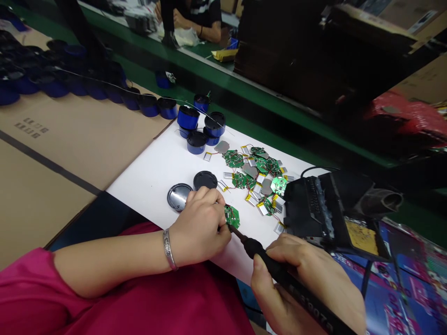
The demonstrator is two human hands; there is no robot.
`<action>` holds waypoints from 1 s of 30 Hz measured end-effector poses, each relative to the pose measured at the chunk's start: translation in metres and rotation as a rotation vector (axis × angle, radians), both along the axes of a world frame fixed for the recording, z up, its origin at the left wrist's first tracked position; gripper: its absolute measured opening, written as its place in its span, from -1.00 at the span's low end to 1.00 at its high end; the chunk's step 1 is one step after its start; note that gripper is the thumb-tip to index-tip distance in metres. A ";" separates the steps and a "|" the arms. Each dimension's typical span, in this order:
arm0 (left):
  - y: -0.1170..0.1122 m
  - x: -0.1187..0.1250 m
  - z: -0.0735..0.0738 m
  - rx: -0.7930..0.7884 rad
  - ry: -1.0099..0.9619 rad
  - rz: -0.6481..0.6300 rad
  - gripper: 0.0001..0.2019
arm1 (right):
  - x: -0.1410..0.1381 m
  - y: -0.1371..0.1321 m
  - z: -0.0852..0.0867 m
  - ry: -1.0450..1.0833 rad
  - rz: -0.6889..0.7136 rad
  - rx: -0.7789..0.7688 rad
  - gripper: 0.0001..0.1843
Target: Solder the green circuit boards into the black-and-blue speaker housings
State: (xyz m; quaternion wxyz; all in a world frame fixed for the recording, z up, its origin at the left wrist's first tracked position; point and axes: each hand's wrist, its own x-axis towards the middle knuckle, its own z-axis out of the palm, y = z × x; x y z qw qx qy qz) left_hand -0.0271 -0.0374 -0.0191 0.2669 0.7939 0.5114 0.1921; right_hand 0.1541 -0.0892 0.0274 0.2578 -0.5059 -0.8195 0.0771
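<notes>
My right hand is wrapped round a black soldering iron, its tip pointing left and meeting the edge of a green circuit board. My left hand is closed at the left side of that board. Its fingertips are turned away, so what they pinch is hidden. Just beyond the left knuckles lie two round black plastic covers, one glossy cover and one ring-rimmed cover. Farther back is a pile of green circuit boards with small silver battery cells wired to them.
Black-and-blue round housings stand behind the white work surface, with many more on cardboard at left. At right sits a soldering iron stand with a yellow sponge. A person sits across the bench.
</notes>
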 end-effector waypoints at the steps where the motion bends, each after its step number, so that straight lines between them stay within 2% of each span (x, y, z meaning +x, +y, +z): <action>1: 0.000 0.000 0.000 0.002 -0.001 -0.002 -0.87 | 0.002 0.001 0.000 -0.002 0.004 0.011 -0.77; 7: 0.000 0.002 -0.001 0.007 0.006 0.000 -0.87 | 0.029 0.000 0.003 0.011 0.128 0.051 -0.86; 11: 0.000 0.001 -0.001 0.004 0.000 -0.007 -0.87 | 0.028 -0.006 -0.005 0.161 -0.028 0.144 -0.90; 13: 0.000 0.001 -0.001 -0.001 0.005 -0.010 -0.87 | 0.020 -0.005 -0.013 0.225 -0.137 0.244 -0.93; 15: 0.000 0.000 0.000 -0.001 0.014 -0.009 -0.87 | 0.010 -0.002 -0.023 0.272 -0.230 0.349 -0.84; 20: 0.000 0.002 0.000 0.000 0.034 -0.003 -0.89 | -0.003 0.008 -0.053 0.355 -0.132 0.335 -0.61; 25: 0.000 0.002 -0.001 0.022 0.043 -0.007 -0.88 | -0.009 0.014 -0.081 0.315 -0.046 0.416 -0.61; 30: 0.000 -0.001 0.001 0.036 0.053 -0.025 -0.89 | -0.011 0.015 -0.094 0.271 -0.054 0.511 -0.64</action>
